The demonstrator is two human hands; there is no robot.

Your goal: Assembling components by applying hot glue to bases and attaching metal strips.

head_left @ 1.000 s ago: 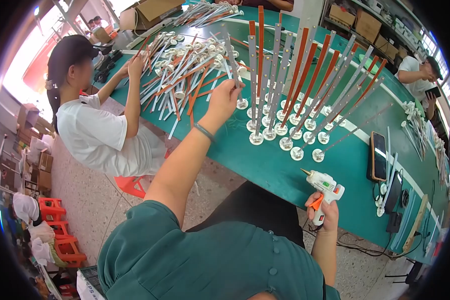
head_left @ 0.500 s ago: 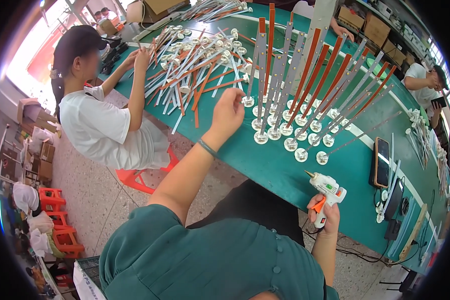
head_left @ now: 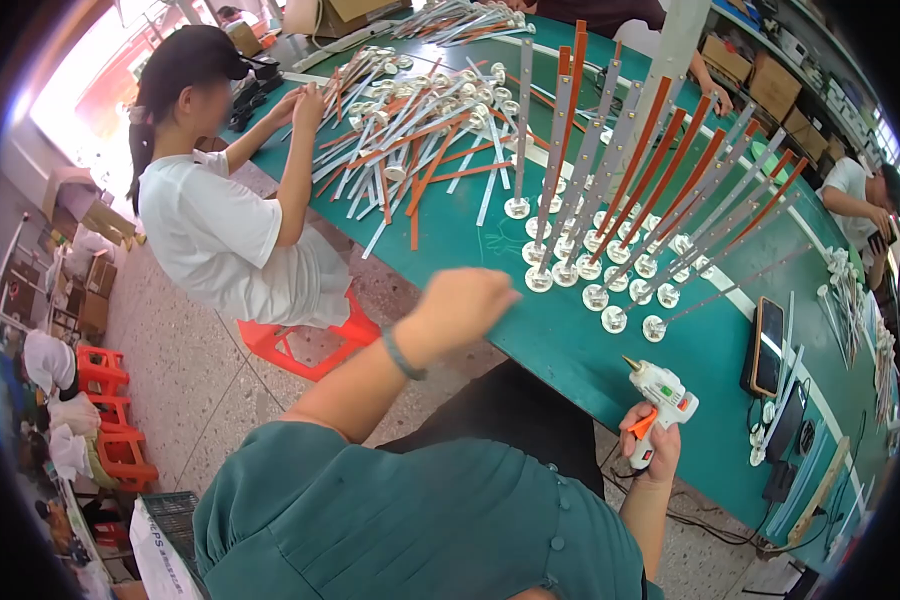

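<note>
On green felt, white glue gun

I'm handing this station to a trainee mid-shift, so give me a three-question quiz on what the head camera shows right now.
1. True or false: the right hand holds the white glue gun with orange trigger at the near edge of the green work table.
2. What is the left hand doing? A) gripping an orange strip B) hovering closed above the table edge, with nothing visible in it C) resting on the black phone
3. Fill in: the upright grey and orange strips on round white bases stand in a cluster, while the loose strips lie in a ____ in front of the seated person in a white shirt.

Key: 1 true; 2 B; 3 pile.
</note>
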